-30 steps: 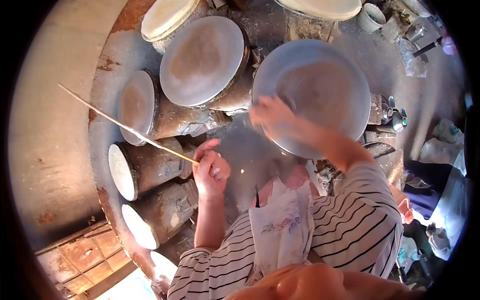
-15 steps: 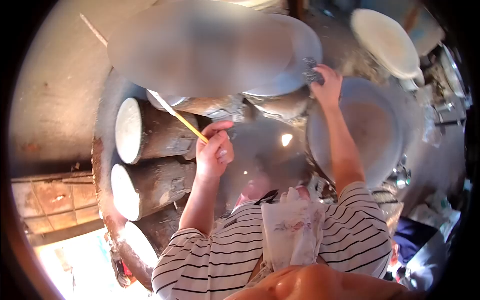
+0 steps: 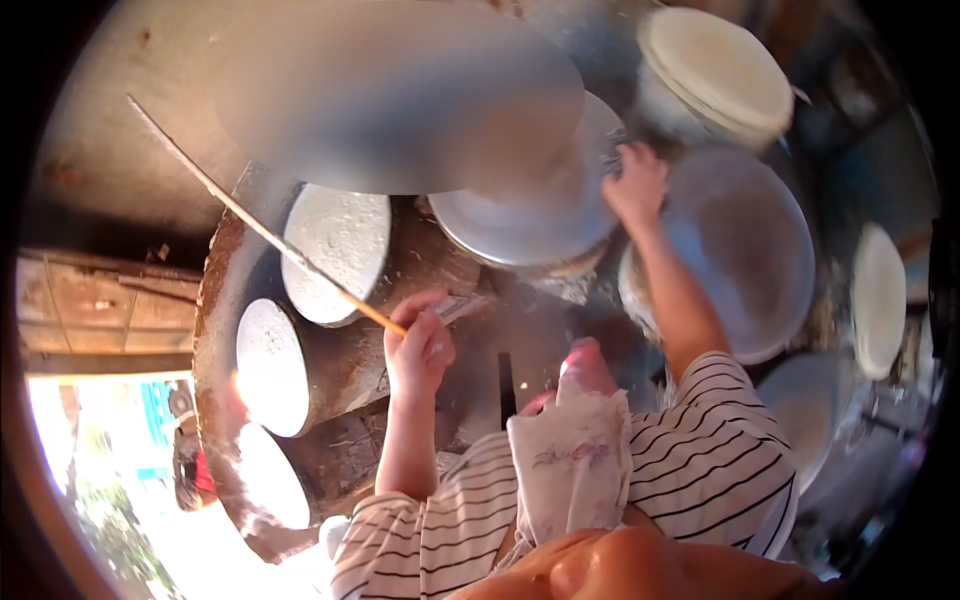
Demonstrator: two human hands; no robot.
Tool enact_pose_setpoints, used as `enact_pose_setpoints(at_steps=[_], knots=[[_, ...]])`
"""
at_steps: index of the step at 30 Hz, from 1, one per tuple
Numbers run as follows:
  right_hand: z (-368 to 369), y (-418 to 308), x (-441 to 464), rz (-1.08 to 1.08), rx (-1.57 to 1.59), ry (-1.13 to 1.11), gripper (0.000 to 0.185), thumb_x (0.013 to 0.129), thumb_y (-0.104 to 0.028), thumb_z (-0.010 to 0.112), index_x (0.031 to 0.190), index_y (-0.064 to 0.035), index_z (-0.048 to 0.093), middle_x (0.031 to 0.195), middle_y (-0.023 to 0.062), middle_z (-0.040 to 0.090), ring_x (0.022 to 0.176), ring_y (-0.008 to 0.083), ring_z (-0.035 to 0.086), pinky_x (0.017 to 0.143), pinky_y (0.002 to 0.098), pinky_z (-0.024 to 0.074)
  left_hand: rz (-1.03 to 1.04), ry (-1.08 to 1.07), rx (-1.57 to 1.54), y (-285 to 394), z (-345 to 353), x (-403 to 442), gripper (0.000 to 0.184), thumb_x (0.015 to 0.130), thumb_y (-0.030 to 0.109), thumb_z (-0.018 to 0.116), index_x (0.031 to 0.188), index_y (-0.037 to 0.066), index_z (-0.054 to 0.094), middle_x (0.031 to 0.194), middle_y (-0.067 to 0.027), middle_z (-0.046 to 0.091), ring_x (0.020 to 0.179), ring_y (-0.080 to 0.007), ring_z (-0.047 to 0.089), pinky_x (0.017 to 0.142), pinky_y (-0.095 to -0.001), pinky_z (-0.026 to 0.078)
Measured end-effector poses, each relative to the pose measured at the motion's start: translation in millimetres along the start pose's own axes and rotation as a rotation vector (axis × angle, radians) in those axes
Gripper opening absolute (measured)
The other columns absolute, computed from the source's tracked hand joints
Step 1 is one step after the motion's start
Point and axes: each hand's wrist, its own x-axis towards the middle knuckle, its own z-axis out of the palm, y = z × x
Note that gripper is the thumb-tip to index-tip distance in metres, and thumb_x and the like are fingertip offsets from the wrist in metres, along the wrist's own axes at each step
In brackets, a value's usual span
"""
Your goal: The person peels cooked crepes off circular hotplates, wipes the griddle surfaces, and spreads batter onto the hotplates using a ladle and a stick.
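Observation:
My left hand (image 3: pixel 418 350) is closed around the yellow end of a long thin stick (image 3: pixel 235 205), whose far part is pale and points up to the left. Below the stick are white round discs, the nearest being a white-coated disc (image 3: pixel 340 250). My right hand (image 3: pixel 636 188) reaches forward, its fingers curled on a dark metal scouring pad (image 3: pixel 615 148). That pad is at the right rim of a round grey pan (image 3: pixel 510 225). A blurred patch hides the upper left of this pan.
Another round grey pan (image 3: pixel 750 250) lies under and right of my right forearm. Pale flat rounds (image 3: pixel 715 65) are stacked at upper right, with a pale disc (image 3: pixel 880 300) farther right. More white discs (image 3: pixel 272 365) line the curved rim at left. Bright daylight enters lower left.
The view has turned, so the pans and white discs appear shifted. My right hand and the scouring pad remain at the pan's rim. More of the stick shows, still in my left hand.

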Motion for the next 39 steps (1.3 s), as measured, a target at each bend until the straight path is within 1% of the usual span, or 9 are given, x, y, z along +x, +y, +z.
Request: enact_pose_setpoints(at_steps=[2,6,10,14,21,27,29,34,39], knots=[[26,-21,81,0.093,-0.035,-0.085,0.044,0.073,-0.024,0.059,0.117,-0.0190,0.060,0.132,0.0004,0.050,0.118,0.0339,0.041,0.094,0.0498,0.0382,0.026,0.115,-0.074,6,-22,-2,0.024,0.093,0.005,0.043,0.112,-0.001,0.056,0.049,0.0073,0.028,0.036,-0.0026,0.023,0.032,-0.0198,0.018],[101,-135,160,-0.302,-0.105,-0.276,0.046,0.072,-0.025,0.061,0.117,-0.0223,0.062,0.128,-0.0060,0.053,0.115,0.0273,0.047,0.092,0.0441,0.0422,0.107,0.366,-0.095,8,-56,5,0.026,0.093,0.005,0.040,0.113,-0.001,0.056,0.048,0.0064,0.025,0.033,-0.0035,0.020,0.030,-0.0206,0.015],[152,-220,52,-0.926,0.412,-0.458,0.028,0.061,-0.012,0.065,0.088,-0.0155,0.071,0.101,0.0022,0.064,0.099,0.0290,0.054,0.083,0.0426,0.0455,0.176,0.367,-0.169,18,-59,20,0.026,0.094,0.008,0.040,0.114,-0.001,0.055,0.048,0.0059,0.025,0.034,-0.0037,0.020,0.030,-0.0204,0.016],[60,-149,-66,-1.187,0.488,-0.520,0.028,0.060,-0.009,0.063,0.086,-0.0139,0.070,0.111,0.0009,0.061,0.097,0.0293,0.052,0.085,0.0397,0.0429,0.187,0.246,-0.143,28,-56,38,0.027,0.095,0.009,0.040,0.114,-0.002,0.055,0.048,0.0060,0.026,0.035,-0.0035,0.021,0.031,-0.0198,0.018],[42,-56,72,-0.412,0.088,0.041,0.033,0.065,-0.009,0.063,0.098,-0.0122,0.068,0.109,0.0037,0.063,0.095,0.0293,0.056,0.085,0.0398,0.0457,0.146,0.200,-0.094,21,-58,15,0.026,0.094,0.009,0.041,0.114,-0.003,0.054,0.049,0.0049,0.028,0.035,-0.0037,0.022,0.032,-0.0195,0.019],[10,-93,-167,-0.658,0.381,-0.312,0.032,0.057,-0.006,0.061,0.086,-0.0144,0.070,0.105,-0.0017,0.063,0.091,0.0293,0.050,0.078,0.0413,0.0426,0.019,0.094,0.000,14,-52,-23,0.023,0.093,0.009,0.046,0.112,-0.001,0.055,0.052,0.0051,0.031,0.037,-0.0028,0.023,0.033,-0.0190,0.019],[-7,-50,-261,-0.551,0.367,-0.162,0.035,0.056,-0.008,0.061,0.089,-0.0140,0.070,0.107,-0.0004,0.063,0.092,0.0303,0.050,0.079,0.0426,0.0437,-0.082,0.005,0.046,-4,-46,-33,0.023,0.094,0.011,0.046,0.112,0.000,0.055,0.051,0.0056,0.030,0.037,-0.0028,0.023,0.032,-0.0197,0.018],[-156,60,-443,0.062,0.163,-0.026,0.047,0.054,-0.014,0.065,0.101,-0.0159,0.068,0.116,0.0017,0.062,0.099,0.0295,0.053,0.090,0.0420,0.0408,-0.217,-0.525,0.046,-40,-1,-82,0.023,0.095,0.010,0.044,0.114,-0.001,0.053,0.052,0.0055,0.030,0.039,-0.0022,0.022,0.032,-0.0185,0.019],[-290,153,-628,0.633,-0.367,0.562,0.043,0.053,-0.007,0.060,0.096,-0.0111,0.065,0.114,0.0068,0.062,0.102,0.0269,0.056,0.092,0.0429,0.0372,-0.375,-0.861,0.076,-82,83,-144,0.024,0.094,0.008,0.046,0.113,-0.002,0.055,0.053,0.0053,0.030,0.039,-0.0019,0.023,0.033,-0.0180,0.020]])
